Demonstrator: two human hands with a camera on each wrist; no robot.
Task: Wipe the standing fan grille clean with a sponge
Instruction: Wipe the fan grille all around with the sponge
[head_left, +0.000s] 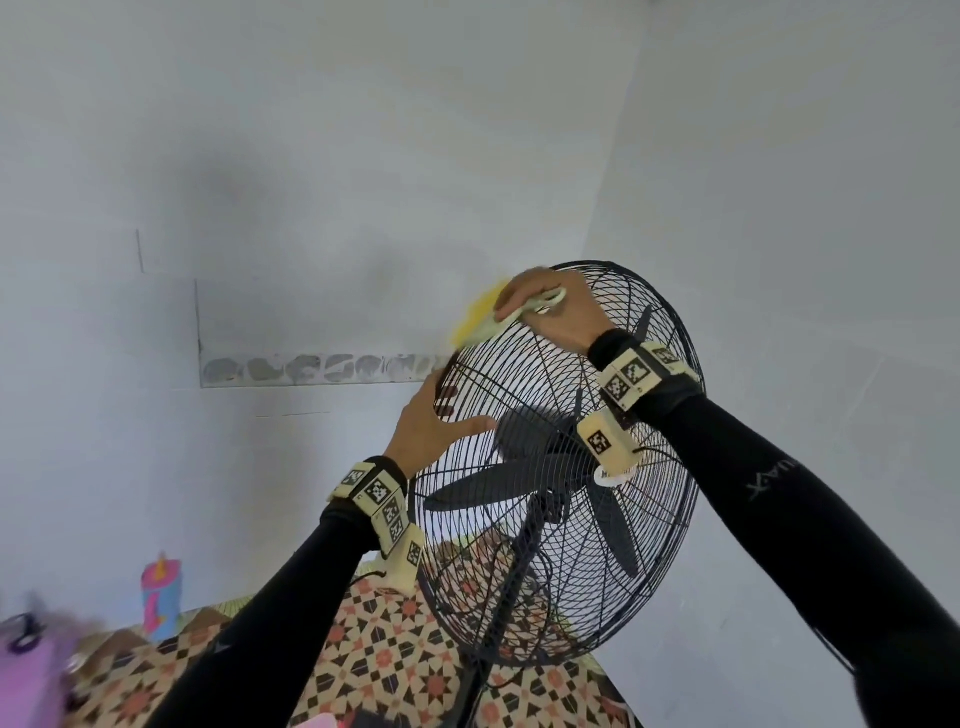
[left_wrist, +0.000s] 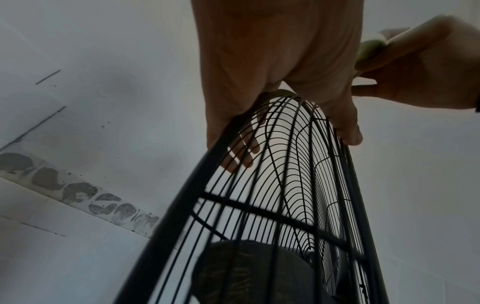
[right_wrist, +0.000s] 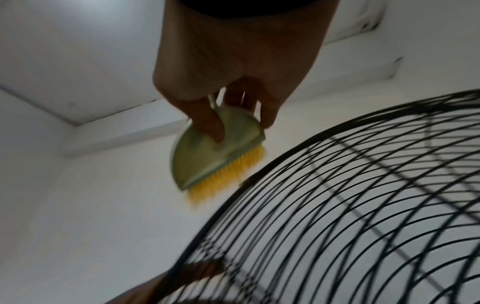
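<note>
A black standing fan grille (head_left: 519, 374) fills the middle of the head view, with dark blades behind its wires. My left hand (head_left: 436, 421) grips its upper left rim: the thumb lies on the front wires and the fingers (left_wrist: 241, 156) curl behind them. My right hand (head_left: 545, 306) holds the sponge (head_left: 480, 322), a pale green holder with a yellow scrubbing underside, at the top left of the rim. In the right wrist view the sponge (right_wrist: 221, 154) has its yellow side at the edge of the grille (right_wrist: 363, 205). Motion blur hides whether they touch.
A pale wall stands close behind the fan. The fan's pole (head_left: 478, 686) runs down to a patterned floor covering (head_left: 389, 665). A pink and blue bottle (head_left: 162, 597) stands at the lower left, with a blurred purple object (head_left: 26, 670) in the corner.
</note>
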